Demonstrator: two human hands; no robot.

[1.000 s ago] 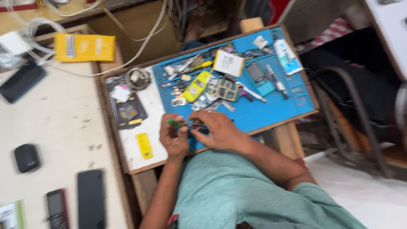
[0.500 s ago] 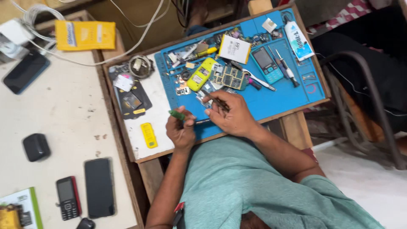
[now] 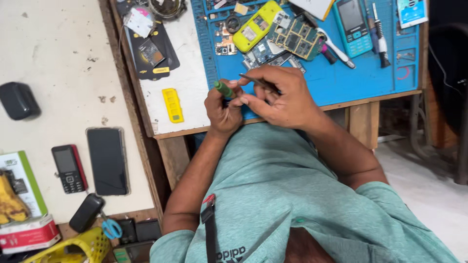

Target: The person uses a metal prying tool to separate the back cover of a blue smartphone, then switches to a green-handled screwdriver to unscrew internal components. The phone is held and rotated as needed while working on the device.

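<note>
My left hand (image 3: 222, 108) is closed around a small green-handled tool (image 3: 224, 88) at the front edge of the blue work mat (image 3: 370, 73). Touching it from the right, my right hand (image 3: 285, 97) pinches thin metal tweezers (image 3: 258, 82) that point toward the green tool. Both hands hover just above the wooden bench edge (image 3: 253, 122). Behind them on the mat lie a yellow phone shell (image 3: 256, 31), a bare circuit board (image 3: 295, 36) and a teal keypad phone (image 3: 353, 19). What sits between my fingertips is too small to tell.
A screwdriver (image 3: 380, 34) lies at the mat's right. A yellow strip (image 3: 173, 104) rests on the white board. The left table carries a black smartphone (image 3: 107, 160), a small keypad phone (image 3: 69, 168), a black case (image 3: 18, 100), scissors (image 3: 111, 226) and a yellow basket (image 3: 73, 248).
The view has come closer and lower over the bench. My hands stay together at the mat's front edge, the right one now holding tweezers against the green tool.
</note>
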